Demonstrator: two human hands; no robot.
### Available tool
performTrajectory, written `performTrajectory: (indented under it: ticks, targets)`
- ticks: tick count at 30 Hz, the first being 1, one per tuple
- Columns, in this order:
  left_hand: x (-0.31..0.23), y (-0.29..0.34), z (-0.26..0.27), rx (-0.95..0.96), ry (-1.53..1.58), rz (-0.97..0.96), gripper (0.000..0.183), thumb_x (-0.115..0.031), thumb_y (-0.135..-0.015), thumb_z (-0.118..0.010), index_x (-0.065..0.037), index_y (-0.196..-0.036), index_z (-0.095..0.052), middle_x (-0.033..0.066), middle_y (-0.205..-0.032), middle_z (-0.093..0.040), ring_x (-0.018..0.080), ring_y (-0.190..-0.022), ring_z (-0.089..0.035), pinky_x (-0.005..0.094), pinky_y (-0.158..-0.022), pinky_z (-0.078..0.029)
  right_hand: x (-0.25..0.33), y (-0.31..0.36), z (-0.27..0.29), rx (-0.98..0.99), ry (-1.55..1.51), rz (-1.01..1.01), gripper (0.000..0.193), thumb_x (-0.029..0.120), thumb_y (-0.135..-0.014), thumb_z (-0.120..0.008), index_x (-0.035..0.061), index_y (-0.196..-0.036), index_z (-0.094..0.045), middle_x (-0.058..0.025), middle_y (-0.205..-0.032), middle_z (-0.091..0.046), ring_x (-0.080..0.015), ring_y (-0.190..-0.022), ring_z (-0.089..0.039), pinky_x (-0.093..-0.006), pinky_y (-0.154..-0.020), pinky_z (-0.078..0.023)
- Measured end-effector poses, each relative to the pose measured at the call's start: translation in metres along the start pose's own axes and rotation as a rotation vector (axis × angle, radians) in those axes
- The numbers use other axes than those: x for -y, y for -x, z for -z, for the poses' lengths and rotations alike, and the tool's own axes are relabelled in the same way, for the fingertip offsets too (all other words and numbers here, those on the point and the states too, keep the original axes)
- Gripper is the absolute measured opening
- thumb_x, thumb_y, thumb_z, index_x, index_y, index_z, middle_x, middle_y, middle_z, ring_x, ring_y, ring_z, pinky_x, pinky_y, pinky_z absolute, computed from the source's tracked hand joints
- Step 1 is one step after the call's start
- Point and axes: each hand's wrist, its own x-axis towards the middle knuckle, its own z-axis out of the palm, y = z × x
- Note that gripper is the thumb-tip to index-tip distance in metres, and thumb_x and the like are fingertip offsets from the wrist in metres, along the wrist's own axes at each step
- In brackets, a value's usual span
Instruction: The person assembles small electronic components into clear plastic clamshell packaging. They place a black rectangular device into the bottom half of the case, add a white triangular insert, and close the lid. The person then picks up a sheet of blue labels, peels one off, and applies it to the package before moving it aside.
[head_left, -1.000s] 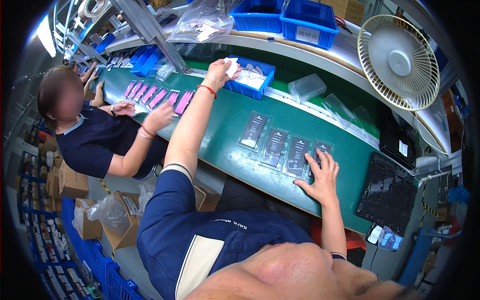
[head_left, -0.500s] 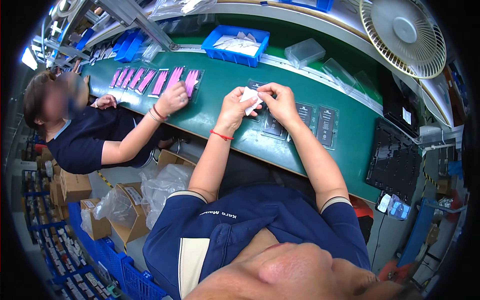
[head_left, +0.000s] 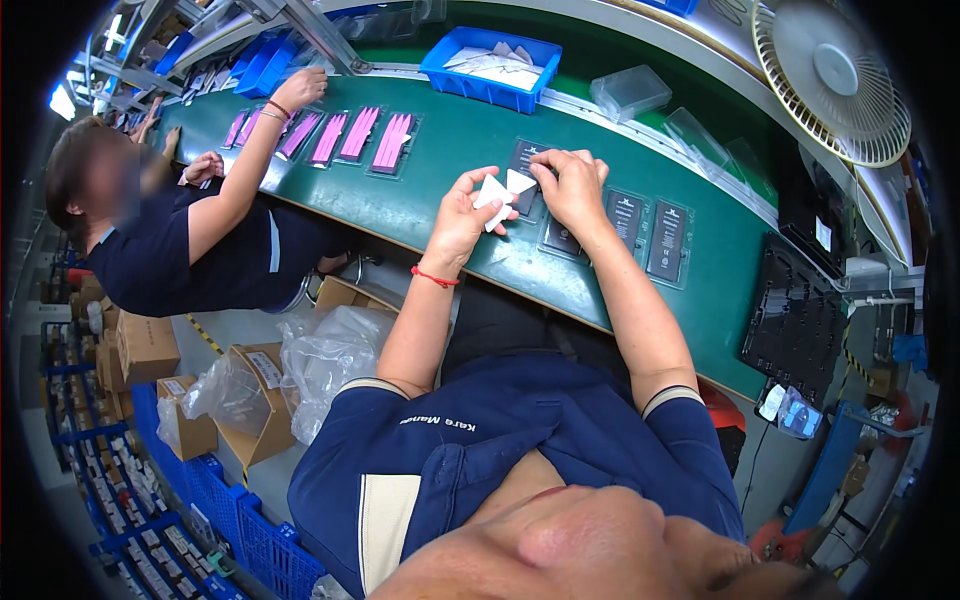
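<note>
My left hand [head_left: 462,220] is closed around several white triangular paper pieces [head_left: 490,196], held above the green worktable. Between the fingertips of my right hand [head_left: 574,188] is a single white triangular piece [head_left: 519,183], just right of the others. Beneath and beside my hands lie several flat black batteries in clear plastic trays: one battery [head_left: 525,160] is partly behind my right fingers, another [head_left: 562,238] is half covered by my right wrist. A third battery [head_left: 625,216] and a fourth battery [head_left: 668,242] lie to the right of my wrist.
A blue bin [head_left: 492,68] of white pieces stands at the table's back. Pink-striped trays [head_left: 394,143] line the left side, where a co-worker's hand [head_left: 302,88] reaches over. A clear box [head_left: 630,92], a fan [head_left: 832,75] and black trays [head_left: 795,310] are to the right.
My right hand has drawn one white triangular piece apart from those in my left hand, moving slightly right. The co-worker's arm has swung from the nearer pink-striped trays back to the far left.
</note>
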Motion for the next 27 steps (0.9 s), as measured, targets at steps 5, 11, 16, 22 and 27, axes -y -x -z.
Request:
performTrajectory:
  ticks: [5, 11, 16, 22, 27]
  targets:
    - [-0.005, 0.002, -0.011, 0.020, -0.081, 0.004, 0.060, 0.009, -0.087, -0.054, -0.003, -0.142, -0.032, 0.0175, -0.107, -0.065, 0.0185, -0.079, -0.069, 0.0225, -0.054, -0.052, -0.003, 0.005, 0.010, 0.164, -0.157, -0.048, 0.025, 0.036, -0.078, -0.073, 0.0157, -0.092, -0.075, -0.0015, -0.085, -0.071, -0.0235, -0.093, -0.058, -0.0412, -0.089, -0.032]
    - [-0.002, 0.004, -0.025, 0.129, -0.166, -0.014, 0.071, 0.008, -0.087, -0.057, -0.005, -0.149, -0.024, 0.0150, -0.110, -0.064, 0.0178, -0.081, -0.069, 0.0204, -0.056, -0.051, -0.002, 0.011, 0.010, 0.397, -0.911, -0.312, 0.018, 0.013, -0.086, -0.071, 0.0002, -0.097, -0.072, -0.0060, -0.081, -0.070, -0.0104, -0.069, -0.062, -0.0265, -0.062, -0.049]
    - [0.001, 0.003, -0.028, 0.141, -0.171, 0.029, 0.056, 0.006, -0.088, -0.057, 0.000, -0.141, -0.039, 0.0148, -0.105, -0.067, 0.0162, -0.080, -0.068, 0.0205, -0.055, -0.051, -0.004, 0.012, 0.020, 0.276, -0.950, -0.411, 0.015, 0.007, -0.088, -0.068, -0.0045, -0.096, -0.071, -0.0090, -0.086, -0.071, -0.0109, -0.074, -0.063, -0.0244, -0.066, -0.050]
    - [0.007, 0.002, -0.035, 0.087, -0.147, 0.067, 0.032, 0.001, -0.091, -0.058, 0.005, -0.123, -0.056, 0.0135, -0.100, -0.069, 0.0143, -0.077, -0.068, 0.0196, -0.053, -0.049, -0.010, 0.018, 0.029, 0.233, -0.836, -0.363, 0.015, 0.006, -0.087, -0.066, -0.0031, -0.098, -0.072, -0.0102, -0.087, -0.072, -0.0122, -0.075, -0.065, -0.0263, -0.068, -0.052]
    - [0.013, 0.001, -0.036, -0.006, -0.140, 0.084, 0.017, -0.004, -0.092, -0.060, 0.005, -0.107, -0.063, 0.0109, -0.092, -0.071, 0.0138, -0.075, -0.069, 0.0196, -0.050, -0.048, -0.014, 0.026, 0.030, 0.214, -0.571, -0.297, 0.017, 0.006, -0.084, -0.067, 0.0019, -0.099, -0.074, -0.0110, -0.083, -0.073, -0.0125, -0.073, -0.066, -0.0277, -0.067, -0.052]
